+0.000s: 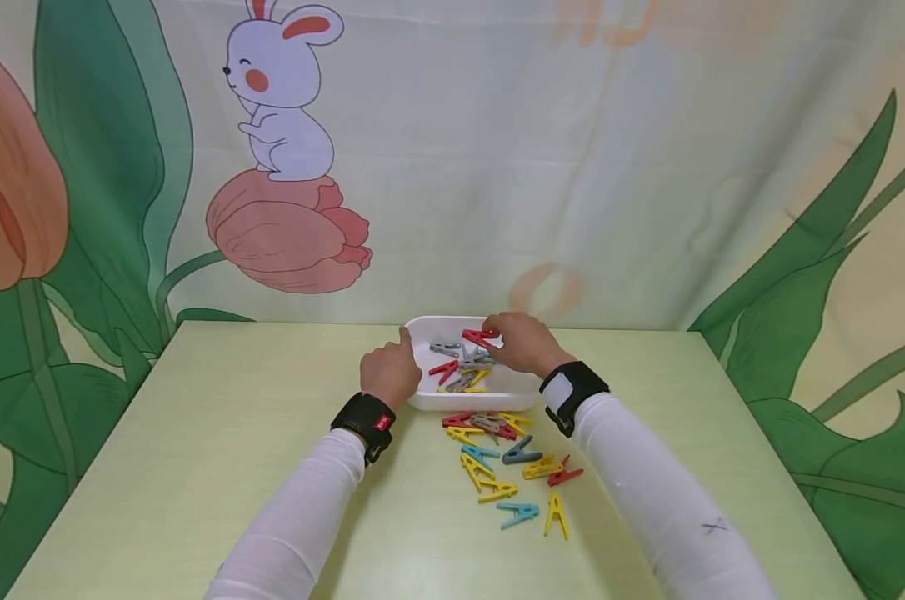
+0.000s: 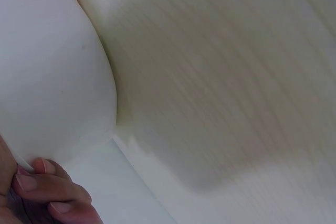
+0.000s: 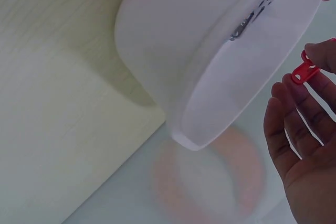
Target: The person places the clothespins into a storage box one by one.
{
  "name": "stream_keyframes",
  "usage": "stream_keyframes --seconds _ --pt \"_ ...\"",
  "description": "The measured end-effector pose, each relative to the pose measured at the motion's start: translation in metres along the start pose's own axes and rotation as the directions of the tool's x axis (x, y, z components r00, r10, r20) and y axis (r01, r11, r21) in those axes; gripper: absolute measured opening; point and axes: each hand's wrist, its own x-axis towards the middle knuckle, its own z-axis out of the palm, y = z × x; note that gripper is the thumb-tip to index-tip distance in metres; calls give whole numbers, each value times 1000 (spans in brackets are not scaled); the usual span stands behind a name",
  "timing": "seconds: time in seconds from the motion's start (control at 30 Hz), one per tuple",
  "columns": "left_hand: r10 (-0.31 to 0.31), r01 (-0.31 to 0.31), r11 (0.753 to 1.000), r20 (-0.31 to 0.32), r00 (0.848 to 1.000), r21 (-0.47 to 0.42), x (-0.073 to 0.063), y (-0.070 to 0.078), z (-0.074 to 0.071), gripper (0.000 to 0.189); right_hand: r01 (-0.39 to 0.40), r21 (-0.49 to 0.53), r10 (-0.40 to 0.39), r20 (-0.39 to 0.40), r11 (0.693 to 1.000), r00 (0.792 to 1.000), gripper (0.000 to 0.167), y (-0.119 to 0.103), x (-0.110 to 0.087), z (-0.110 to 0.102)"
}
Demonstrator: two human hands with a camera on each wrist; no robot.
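A white plastic tub [image 1: 473, 402] stands at the far edge of the table with several red, grey and yellow clothespins [image 1: 463, 379] inside. My left hand [image 1: 390, 371] grips the tub's left side; in the left wrist view its fingers [image 2: 52, 187] curl against the white wall. Over the tub's right part, my right hand [image 1: 526, 343] pinches a red clothespin [image 1: 478, 337] between thumb and fingers. The right wrist view shows this red clothespin [image 3: 304, 72] above the rim, the other fingers spread loosely.
On the table [image 1: 257, 450] in front of the tub lies a loose group of clothespins: yellow ones [image 1: 556, 515], light blue ones [image 1: 517, 512], a dark blue-grey one [image 1: 522, 451] and red ones [image 1: 565, 472]. A printed curtain [image 1: 452, 167] hangs just behind the table's far edge.
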Motion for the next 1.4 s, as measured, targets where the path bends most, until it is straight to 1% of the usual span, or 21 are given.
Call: stream_keyframes --seconds 0.17,0.23,0.3,0.4,0.47,0.6,0.8,0.87,0.97,1.07,1.23,1.33,1.4 --pt "2 -2 1000 -4 1000 2 0 0 -1 65 -7 -1 7 -3 1000 1000 39 4 2 8" --pt "5 -5 1000 -6 1000 -3 0 0 -2 65 -9 4 9 -10 1000 1000 44 7 2 13" --pt "5 -5 1000 -9 1000 -9 -1 0 -2 65 -10 17 10 -5 1000 1000 54 10 2 16" --pt "12 -12 1000 -22 1000 -9 -1 -1 -1 65 -8 52 7 11 999 1000 75 12 0 19" --pt "14 -14 1000 -26 1000 -8 -1 -1 -2 65 -1 56 0 24 998 1000 86 12 -1 20" --pt "12 -12 1000 -26 1000 -5 -1 -2 -3 65 29 49 -30 27 998 999 98 10 -6 16" --pt "1 -2 1000 -16 1000 -9 0 -1 -1 66 64 73 -68 50 995 996 104 2 -18 2" --pt "2 -2 1000 -18 1000 -8 0 0 1 66 91 73 -94 42 993 995 105 0 -24 -3" --pt "8 -8 1000 -24 1000 -7 1 0 3 66 138 72 -139 9 988 990 107 -3 -34 -9" --pt "9 -9 1000 -26 1000 -6 1 0 5 66 182 73 -181 -25 981 983 107 -6 -45 -16" --pt "-10 10 1000 -6 1000 -3 2 0 3 67 255 45 -252 -64 966 966 106 -12 -64 -25" --pt "-19 19 1000 6 1000 -3 2 0 2 68 289 18 -288 -61 957 956 106 -16 -76 -25" --pt "-22 22 1000 12 1000 -1 1 0 1 68 309 -16 -310 -41 951 950 105 -19 -85 -22"
